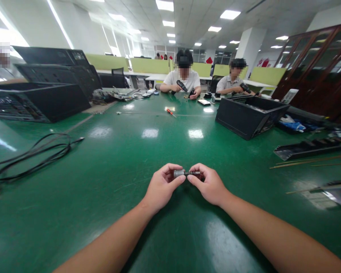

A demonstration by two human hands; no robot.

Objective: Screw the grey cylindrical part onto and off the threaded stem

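Above the green table [125,151], my left hand [161,187] pinches a short silver metal cylinder [179,173] between thumb and fingers. My right hand [210,184] is closed on a thin dark ridged metal shaft [193,173], its thumb and index finger around it. Shaft and cylinder lie end to end in one line, level, between the two hands. Whether they are one piece or two parts touching, I cannot tell. Fingertips hide part of both.
A black computer case [244,117] stands at the right, another [45,100] at the left. Looped black cables [45,155] lie at left; an orange screwdriver [169,111] lies farther back. Thin rods [304,162] are at right. Two people [183,77] across the table hold power drills [182,85].
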